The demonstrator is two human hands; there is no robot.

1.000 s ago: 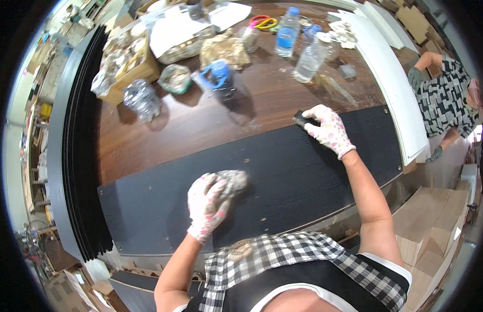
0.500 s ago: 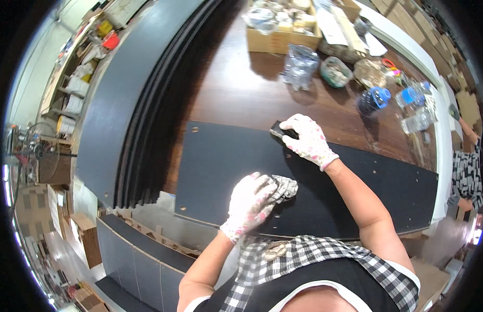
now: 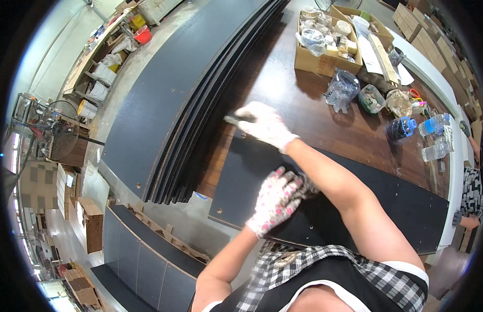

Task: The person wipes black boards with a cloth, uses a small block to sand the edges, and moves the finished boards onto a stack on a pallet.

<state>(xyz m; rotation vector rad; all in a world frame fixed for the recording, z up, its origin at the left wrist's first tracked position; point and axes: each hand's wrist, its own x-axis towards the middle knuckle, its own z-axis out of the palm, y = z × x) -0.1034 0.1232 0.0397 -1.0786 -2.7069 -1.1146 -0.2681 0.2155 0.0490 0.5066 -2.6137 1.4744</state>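
A long black board [image 3: 403, 208] with small holes lies across the brown table in front of me. My right hand [image 3: 268, 126], in a white patterned glove, is closed on a small dark block [image 3: 232, 119] at the board's far left corner; motion smears it somewhat. Closer to me, my left hand [image 3: 275, 202] in a matching flowered glove rests over the board. Its fingers are closed on a crumpled grey-white rag [image 3: 307, 187], partly hidden behind my right forearm.
Left of the board stands a stack of dark panels [image 3: 158, 93]. On the table's far side are a cardboard box of jars [image 3: 325, 61], a dark bottle with a blue cap [image 3: 400, 129] and clear bottles [image 3: 434, 151]. Another person's patterned clothing [image 3: 471, 190] shows at the far right.
My right hand has carried the block leftward along the board's far edge to its left corner. My left hand stays low over the board with the rag. The whole view has shifted.
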